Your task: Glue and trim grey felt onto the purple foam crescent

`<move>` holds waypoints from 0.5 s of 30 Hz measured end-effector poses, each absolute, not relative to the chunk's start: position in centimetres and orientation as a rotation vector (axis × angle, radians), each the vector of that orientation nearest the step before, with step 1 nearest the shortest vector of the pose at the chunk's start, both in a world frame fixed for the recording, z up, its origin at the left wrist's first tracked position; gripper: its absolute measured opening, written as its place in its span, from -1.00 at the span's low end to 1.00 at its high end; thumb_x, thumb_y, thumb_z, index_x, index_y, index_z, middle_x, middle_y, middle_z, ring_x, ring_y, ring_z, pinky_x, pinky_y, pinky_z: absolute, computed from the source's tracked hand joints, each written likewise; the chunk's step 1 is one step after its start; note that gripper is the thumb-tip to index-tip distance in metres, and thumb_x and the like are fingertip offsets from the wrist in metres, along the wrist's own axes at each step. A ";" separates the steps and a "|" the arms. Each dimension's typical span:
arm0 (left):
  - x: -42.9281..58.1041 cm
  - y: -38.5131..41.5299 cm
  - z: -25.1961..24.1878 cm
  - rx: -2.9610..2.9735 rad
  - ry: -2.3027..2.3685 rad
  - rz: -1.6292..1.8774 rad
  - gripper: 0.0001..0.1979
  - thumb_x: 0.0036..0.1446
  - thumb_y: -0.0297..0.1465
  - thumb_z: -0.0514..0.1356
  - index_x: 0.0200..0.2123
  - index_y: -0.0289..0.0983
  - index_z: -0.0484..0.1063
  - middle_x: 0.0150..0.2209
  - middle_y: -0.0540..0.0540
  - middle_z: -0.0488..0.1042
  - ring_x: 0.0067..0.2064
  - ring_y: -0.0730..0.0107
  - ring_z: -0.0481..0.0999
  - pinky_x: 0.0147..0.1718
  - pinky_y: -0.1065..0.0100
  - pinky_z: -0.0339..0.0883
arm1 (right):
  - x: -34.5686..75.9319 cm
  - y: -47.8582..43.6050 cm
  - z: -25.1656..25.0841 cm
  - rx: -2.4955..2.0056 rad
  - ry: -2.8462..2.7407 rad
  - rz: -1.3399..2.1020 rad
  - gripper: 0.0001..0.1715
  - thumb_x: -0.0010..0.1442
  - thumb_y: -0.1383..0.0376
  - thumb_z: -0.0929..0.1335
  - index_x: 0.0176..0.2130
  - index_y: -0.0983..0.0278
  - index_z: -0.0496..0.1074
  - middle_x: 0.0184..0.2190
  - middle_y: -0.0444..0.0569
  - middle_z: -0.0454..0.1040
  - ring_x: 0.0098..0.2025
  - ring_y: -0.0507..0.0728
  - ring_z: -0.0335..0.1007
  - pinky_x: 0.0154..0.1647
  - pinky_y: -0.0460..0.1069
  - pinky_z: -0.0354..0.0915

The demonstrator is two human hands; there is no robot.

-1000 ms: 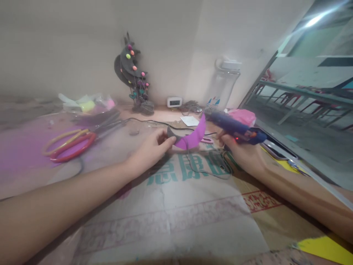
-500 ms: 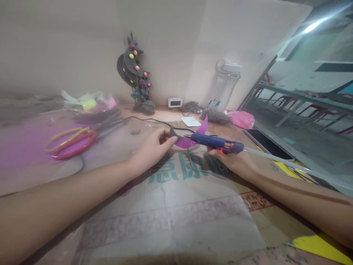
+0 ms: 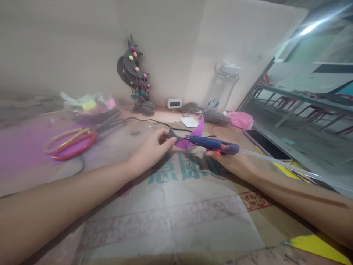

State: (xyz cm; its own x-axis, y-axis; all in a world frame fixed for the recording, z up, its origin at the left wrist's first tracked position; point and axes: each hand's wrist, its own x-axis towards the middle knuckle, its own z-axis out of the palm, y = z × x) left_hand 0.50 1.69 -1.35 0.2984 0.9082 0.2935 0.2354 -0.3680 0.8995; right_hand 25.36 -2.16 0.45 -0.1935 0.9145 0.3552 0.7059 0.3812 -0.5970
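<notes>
My left hand (image 3: 157, 147) pinches the grey end of a crescent-shaped felt piece (image 3: 197, 133), whose purple side shows and whose far tip points up. In my right hand (image 3: 224, 159) is a blue hot glue gun (image 3: 211, 143) with a red light lit and a long clear glue stick (image 3: 278, 163) out of its back. The nozzle lies at the grey part of the crescent, close to my left thumb; whether it touches cannot be made out. A thin grey yarn (image 3: 197, 170) hangs from the crescent onto the printed sheet (image 3: 193, 228) below.
Scissors (image 3: 74, 143) with red and yellow handles lie left, near a clear bag (image 3: 89, 105). A decorated crescent hanging (image 3: 135, 70), small clock (image 3: 174, 103), grey yarn skein (image 3: 216, 117) and bottle (image 3: 223, 88) stand along the wall. A phone (image 3: 267, 144) lies right.
The glue gun has moved slightly left and down, bringing its nozzle nearer my left fingertips. The crescent's upright tip has shifted a little left. Both hands keep their hold.
</notes>
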 end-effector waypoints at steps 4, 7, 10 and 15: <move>0.5 1.8 -1.6 1.776 1.028 1.083 -0.82 0.17 -0.25 0.16 -0.34 -0.24 0.31 -0.42 0.03 0.38 -0.38 0.39 0.39 -0.38 0.38 0.23 | 25.4 -2.2 0.4 -1.409 -1.967 0.385 -0.70 0.07 0.01 0.39 -0.39 0.18 0.39 -0.48 -0.12 0.42 -0.43 0.13 0.35 -0.42 -0.01 0.24; 0.4 1.8 -1.6 1.787 1.028 1.079 -0.82 0.17 -0.26 0.16 -0.36 -0.25 0.30 -0.44 0.03 0.38 -0.39 0.40 0.39 -0.39 0.38 0.24 | 25.4 -2.2 0.4 -1.410 -1.983 0.388 -0.70 0.09 0.00 0.39 -0.37 0.16 0.40 -0.46 -0.11 0.43 -0.43 0.13 0.35 -0.41 0.00 0.24; 0.4 1.9 -1.7 1.804 1.036 1.080 -0.81 0.17 -0.25 0.16 -0.37 -0.25 0.30 -0.44 0.02 0.38 -0.40 0.40 0.40 -0.39 0.37 0.26 | 25.4 -2.1 0.5 -1.399 -1.988 0.386 -0.71 0.08 0.01 0.39 -0.37 0.17 0.39 -0.44 -0.10 0.43 -0.42 0.13 0.36 -0.40 0.00 0.24; 0.3 2.1 -1.9 1.807 1.016 1.065 -0.80 0.18 -0.23 0.15 -0.35 -0.24 0.30 -0.43 0.02 0.39 -0.38 0.38 0.42 -0.38 0.36 0.27 | 25.3 -2.2 0.4 -1.403 -1.935 0.420 -0.71 0.06 0.05 0.41 -0.41 0.20 0.38 -0.48 -0.12 0.42 -0.43 0.12 0.35 -0.40 0.01 0.27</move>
